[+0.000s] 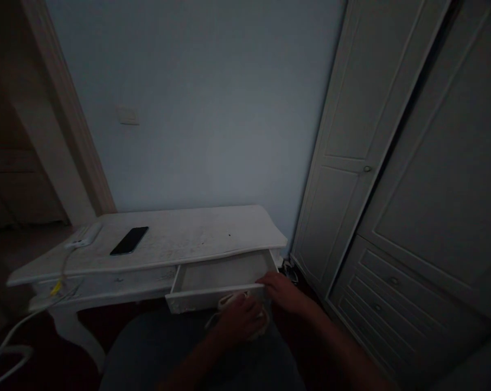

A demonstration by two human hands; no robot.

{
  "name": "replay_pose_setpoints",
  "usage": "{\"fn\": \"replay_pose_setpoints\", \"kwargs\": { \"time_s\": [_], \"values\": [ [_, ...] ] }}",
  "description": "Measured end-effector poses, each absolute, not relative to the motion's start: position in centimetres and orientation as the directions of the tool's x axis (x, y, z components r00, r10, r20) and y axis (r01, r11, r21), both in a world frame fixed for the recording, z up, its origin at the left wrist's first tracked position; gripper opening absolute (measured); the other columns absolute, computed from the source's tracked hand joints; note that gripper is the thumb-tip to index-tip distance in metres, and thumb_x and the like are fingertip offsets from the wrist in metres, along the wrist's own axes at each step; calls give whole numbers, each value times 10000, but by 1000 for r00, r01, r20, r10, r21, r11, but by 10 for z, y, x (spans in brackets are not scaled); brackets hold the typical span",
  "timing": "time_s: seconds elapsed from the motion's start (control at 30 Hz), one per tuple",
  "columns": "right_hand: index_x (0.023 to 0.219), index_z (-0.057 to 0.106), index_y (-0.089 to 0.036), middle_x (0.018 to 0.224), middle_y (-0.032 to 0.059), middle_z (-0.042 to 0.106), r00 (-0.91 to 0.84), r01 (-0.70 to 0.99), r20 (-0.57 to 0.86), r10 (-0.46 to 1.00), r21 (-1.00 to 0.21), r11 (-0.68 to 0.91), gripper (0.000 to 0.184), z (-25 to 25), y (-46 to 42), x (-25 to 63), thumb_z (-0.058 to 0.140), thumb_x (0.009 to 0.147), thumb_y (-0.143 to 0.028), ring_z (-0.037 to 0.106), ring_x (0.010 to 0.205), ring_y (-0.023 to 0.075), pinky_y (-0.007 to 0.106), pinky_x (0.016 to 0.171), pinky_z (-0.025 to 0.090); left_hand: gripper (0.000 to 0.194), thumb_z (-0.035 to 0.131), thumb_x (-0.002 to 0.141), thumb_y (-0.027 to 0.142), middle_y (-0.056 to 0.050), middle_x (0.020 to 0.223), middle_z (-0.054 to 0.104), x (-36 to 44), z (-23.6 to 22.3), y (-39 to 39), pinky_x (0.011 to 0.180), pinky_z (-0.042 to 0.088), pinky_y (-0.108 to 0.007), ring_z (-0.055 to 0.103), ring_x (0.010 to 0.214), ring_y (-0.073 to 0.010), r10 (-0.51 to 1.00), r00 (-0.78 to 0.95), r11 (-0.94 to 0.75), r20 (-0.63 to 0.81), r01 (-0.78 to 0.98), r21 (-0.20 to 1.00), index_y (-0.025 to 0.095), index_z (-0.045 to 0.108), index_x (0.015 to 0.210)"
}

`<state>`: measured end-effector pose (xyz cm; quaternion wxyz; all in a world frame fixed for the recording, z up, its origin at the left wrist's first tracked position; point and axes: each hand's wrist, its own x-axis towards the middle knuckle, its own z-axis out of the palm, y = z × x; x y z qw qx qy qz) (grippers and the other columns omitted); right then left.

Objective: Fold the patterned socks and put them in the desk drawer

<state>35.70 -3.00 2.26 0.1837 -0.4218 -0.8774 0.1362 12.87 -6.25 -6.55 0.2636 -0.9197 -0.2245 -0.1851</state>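
The drawer (224, 274) of a white table (212, 228) stands pulled out over my lap. My right hand (284, 292) grips the right end of the drawer's front panel, fingers hooked over the top edge. Just in front of that panel, my left hand (239, 317) is closed on a cream-coloured, cloth-like bundle (231, 297). A loose string seems to trail from the bundle on the left. My fingers cover most of it, and the dim light hides its exact kind.
On the tabletop lie a black phone (130, 240) and a white power strip (84, 236). White cables (19, 328) hang at the left. A tall white wardrobe (343, 163) rises at the right. A light switch (127, 115) is on the blue wall (221, 108).
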Motion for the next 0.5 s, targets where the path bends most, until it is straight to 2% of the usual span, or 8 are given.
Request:
{"fn": "replay_pose_setpoints", "kwargs": {
  "time_s": [0.1,0.27,0.4,0.5],
  "values": [
    [1277,762,-216,1210,87,762,-615,651,155,773,-455,608,471,29,-23,363,364,1029,-168,682,1135,216,359,1041,494,153,645,1055,350,-37,1191,731,177,-64,-49,935,435,-387,619,1108,-210,297,850,-799,436,471,-373,265,707,1165],
    [1360,702,-240,1274,84,737,-649,629,142,747,-452,632,476,21,-20,372,320,1082,-183,662,1199,216,377,1067,485,180,666,1038,374,-23,1208,729,213,-66,-43,952,415,-390,586,1160,-225,296,823,-802,485,490,-341,282,708,1188],
    [1383,671,-216,1301,107,722,-672,625,165,722,-395,673,454,14,-24,373,337,1079,-179,635,1240,229,402,1086,462,229,686,1010,342,-62,1256,710,178,-64,-55,1023,391,-444,569,1162,-265,383,738,-729,556,611,-309,288,701,1232],
    [1320,701,-220,1244,93,741,-649,637,182,739,-403,658,440,15,-27,368,321,1098,-222,658,1182,226,396,1061,462,405,731,928,284,-114,1276,678,130,-55,-71,1062,384,-525,559,1165,-327,502,611,-625,612,745,-232,288,668,1328]
  ]
}}
